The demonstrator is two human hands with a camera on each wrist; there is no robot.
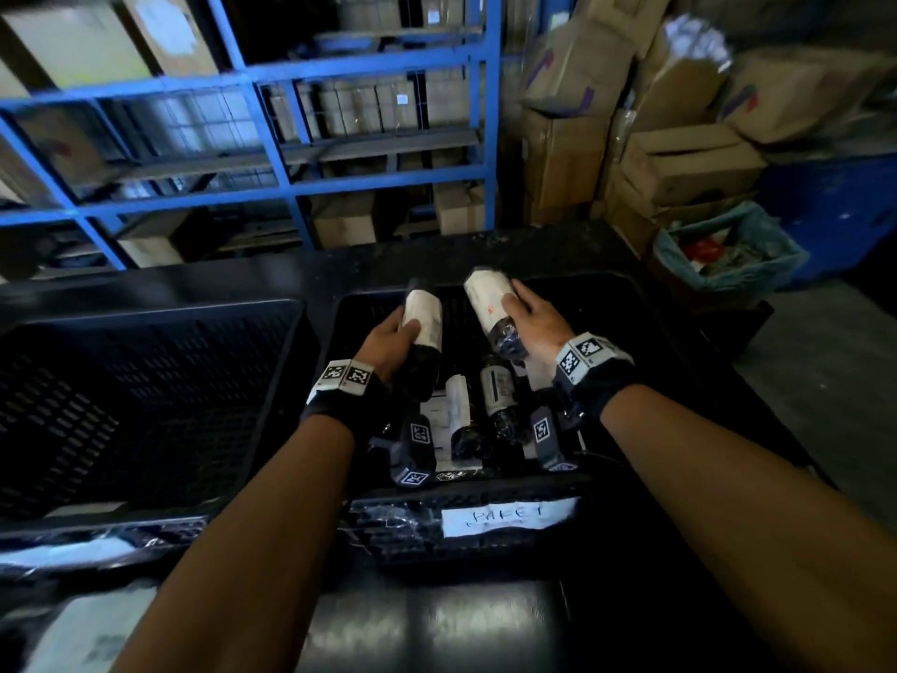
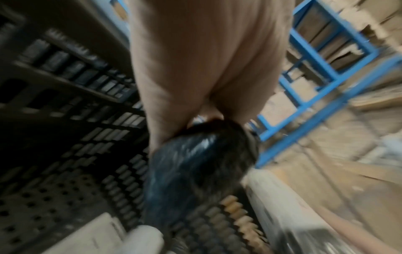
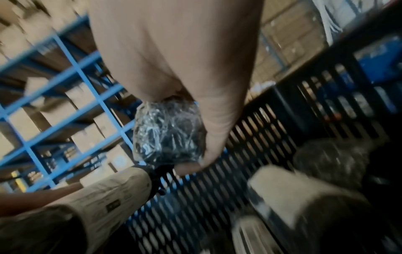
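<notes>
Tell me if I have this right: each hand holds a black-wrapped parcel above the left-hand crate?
Not quite: the head view shows the left hand holding the left parcel and the right hand holding the right parcel above the right-hand crate, not the left.

Print on the left parcel and right parcel is too blurred to read. The left crate is cut off at the picture's edge. Both wrist views are smeared.
</notes>
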